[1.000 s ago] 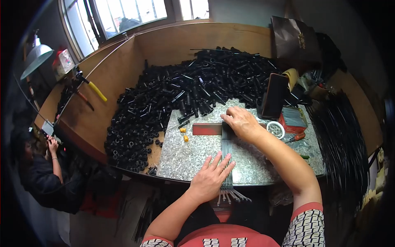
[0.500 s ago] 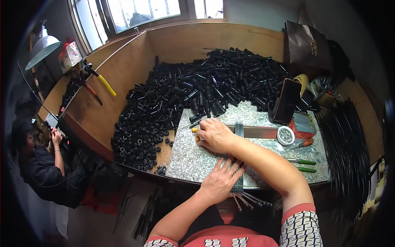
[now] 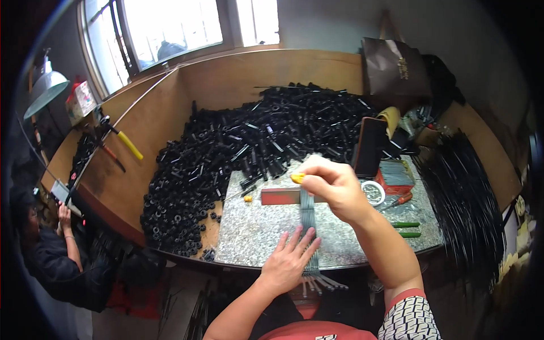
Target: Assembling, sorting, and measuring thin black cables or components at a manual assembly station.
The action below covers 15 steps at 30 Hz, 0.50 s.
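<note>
A flat row of thin dark rods (image 3: 307, 218) lies side by side across a metal bar (image 3: 279, 196) on a speckled stone slab (image 3: 249, 238). Their pale ends hang past the slab's front edge. My left hand (image 3: 285, 262) rests with fingers spread, its fingertips on the rods. Over the bar's right part, my right hand (image 3: 334, 190) is closed in a pinch around a small yellow piece (image 3: 297, 178), whose kind I cannot make out. Another small yellow piece (image 3: 247, 199) lies left of the bar.
A large heap of black tubular parts (image 3: 243, 136) fills the area behind and left. To the right are a phone (image 3: 369, 146), a white bowl (image 3: 372, 193), a red box (image 3: 395, 178), an orange-handled screwdriver (image 3: 404, 198), green-handled tools (image 3: 407, 229) and black rods (image 3: 464, 192). Someone (image 3: 62, 243) sits far left.
My right hand has lifted from the bar's left end and moved right with a yellow piece in its fingers. My left hand stays by the rods. The whole view has shifted slightly.
</note>
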{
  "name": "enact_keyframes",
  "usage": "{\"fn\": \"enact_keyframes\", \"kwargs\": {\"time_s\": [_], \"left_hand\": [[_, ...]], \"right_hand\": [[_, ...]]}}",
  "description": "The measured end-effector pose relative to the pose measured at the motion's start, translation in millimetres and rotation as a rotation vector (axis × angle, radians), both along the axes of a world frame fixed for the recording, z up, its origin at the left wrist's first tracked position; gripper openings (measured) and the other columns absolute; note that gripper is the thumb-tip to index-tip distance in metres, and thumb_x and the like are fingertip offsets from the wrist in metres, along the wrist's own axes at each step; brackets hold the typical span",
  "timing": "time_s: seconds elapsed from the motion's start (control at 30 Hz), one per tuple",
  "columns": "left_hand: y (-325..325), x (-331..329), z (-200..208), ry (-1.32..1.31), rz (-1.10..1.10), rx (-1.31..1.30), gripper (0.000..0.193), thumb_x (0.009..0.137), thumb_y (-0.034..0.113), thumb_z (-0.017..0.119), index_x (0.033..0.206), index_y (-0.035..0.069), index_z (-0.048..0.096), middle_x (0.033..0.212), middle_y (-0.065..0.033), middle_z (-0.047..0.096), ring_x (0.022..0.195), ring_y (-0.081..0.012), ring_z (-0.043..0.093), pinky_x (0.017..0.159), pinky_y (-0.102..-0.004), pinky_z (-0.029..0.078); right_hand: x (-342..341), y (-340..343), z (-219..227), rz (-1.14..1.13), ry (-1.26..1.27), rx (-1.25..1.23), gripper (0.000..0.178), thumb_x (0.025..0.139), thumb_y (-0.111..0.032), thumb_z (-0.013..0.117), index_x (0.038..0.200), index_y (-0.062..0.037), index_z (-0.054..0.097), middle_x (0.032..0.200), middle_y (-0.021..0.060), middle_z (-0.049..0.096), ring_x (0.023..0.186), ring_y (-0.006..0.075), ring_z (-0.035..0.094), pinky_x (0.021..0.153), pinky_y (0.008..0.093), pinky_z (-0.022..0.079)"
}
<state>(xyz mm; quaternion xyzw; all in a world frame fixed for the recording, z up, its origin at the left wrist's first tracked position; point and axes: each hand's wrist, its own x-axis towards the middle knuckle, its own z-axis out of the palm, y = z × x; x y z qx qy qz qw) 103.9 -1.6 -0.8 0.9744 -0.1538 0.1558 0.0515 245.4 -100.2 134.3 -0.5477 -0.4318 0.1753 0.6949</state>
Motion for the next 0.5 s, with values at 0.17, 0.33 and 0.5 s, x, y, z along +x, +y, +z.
{"fn": "enact_keyframes", "kwargs": {"time_s": [0.17, 0.33, 0.5], "left_hand": [[-1.2, -1.5, 3.8, 0.105, 0.028, -0.088, 0.061, 0.082, 0.016, 0.054, 0.141, 0.011, 0.04, 0.145, -0.0134, 0.04, 0.131, -0.0357, 0.04, 0.108, -0.0489, 0.03], [-4.2, -4.9, 4.5, 0.037, 0.02, 0.007, 0.059, 0.084, 0.025, 0.054, 0.14, 0.01, 0.042, 0.144, -0.0154, 0.04, 0.133, -0.0373, 0.037, 0.109, -0.0501, 0.027], [-9.2, -5.3, 7.5, 0.03, 0.045, -0.055, 0.085, 0.068, 0.056, 0.072, 0.135, 0.009, 0.048, 0.143, -0.0156, 0.041, 0.134, -0.0369, 0.035, 0.108, -0.0502, 0.03]], "right_hand": [[-47.6, -63.2, 45.2, 0.25, -0.169, 0.252, 0.05, 0.074, -0.045, 0.074, 0.085, 0.0031, 0.068, 0.081, 0.0075, 0.056, 0.076, 0.0196, 0.051, 0.069, 0.032, 0.042], [-77.0, -78.2, 66.6, 0.843, -0.323, 0.374, 0.027, 0.082, -0.019, 0.073, 0.095, 0.0031, 0.066, 0.087, 0.0099, 0.056, 0.075, 0.022, 0.054, 0.065, 0.0318, 0.043], [-96.9, -91.3, 83.8, 0.948, -0.6, 0.414, 0.034, 0.082, -0.028, 0.072, 0.088, 0.0052, 0.066, 0.077, 0.0101, 0.053, 0.066, 0.021, 0.052, 0.056, 0.0321, 0.042]]}}
